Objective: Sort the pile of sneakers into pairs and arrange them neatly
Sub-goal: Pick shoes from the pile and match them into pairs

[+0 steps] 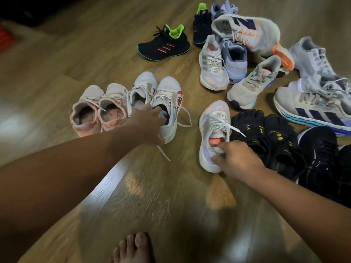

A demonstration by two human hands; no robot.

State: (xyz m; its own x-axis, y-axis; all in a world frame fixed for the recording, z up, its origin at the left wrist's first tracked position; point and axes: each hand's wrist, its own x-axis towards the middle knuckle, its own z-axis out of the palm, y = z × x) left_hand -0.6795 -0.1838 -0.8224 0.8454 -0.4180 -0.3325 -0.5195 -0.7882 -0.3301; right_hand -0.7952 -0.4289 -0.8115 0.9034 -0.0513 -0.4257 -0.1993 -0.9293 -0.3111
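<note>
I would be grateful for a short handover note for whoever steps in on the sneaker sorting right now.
Left hand: fingers inside the white-and-red sneaker, beside its mate.
Right hand: gripping the heel of a white-lilac sneaker.
Done: pink pair and the white-red pair stand side by side in a row.
Left: the white-lilac shoe's likely mate lies in the pile; black-green shoes are apart; black toe shoes and the rest are unsorted.

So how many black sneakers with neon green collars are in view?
2. One black and green sneaker stands alone on the floor, upper centre; the second is at the pile's upper left edge, partly hidden. No others show.
</note>
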